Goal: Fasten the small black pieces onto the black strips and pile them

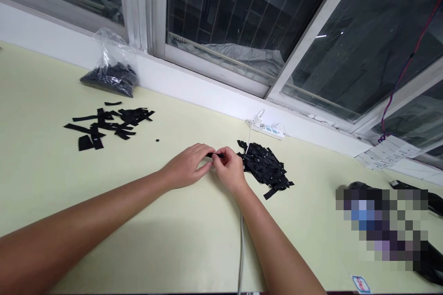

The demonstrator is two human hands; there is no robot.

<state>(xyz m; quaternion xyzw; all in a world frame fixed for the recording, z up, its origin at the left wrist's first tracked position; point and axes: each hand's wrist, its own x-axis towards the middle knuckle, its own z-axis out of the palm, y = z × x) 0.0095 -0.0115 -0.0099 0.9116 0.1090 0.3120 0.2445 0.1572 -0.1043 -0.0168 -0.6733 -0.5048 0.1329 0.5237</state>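
Both of my hands meet over the middle of the table, pinching one short black fabric strip between them. My left hand grips its left end, thumb below and fingers curled over. The right end is held by my right hand, thumb and fingertips pressed together. Just right of that hand lies a dense pile of black strips, some with small shiny spots. A looser scatter of black strips lies to the far left. Between that scatter and my left hand sits a small dark round piece.
A clear plastic bag of black pieces stands by the window wall. A white power strip lies at the back, and a white cable passes under my right forearm. Pixelated dark items and a small label are at right.
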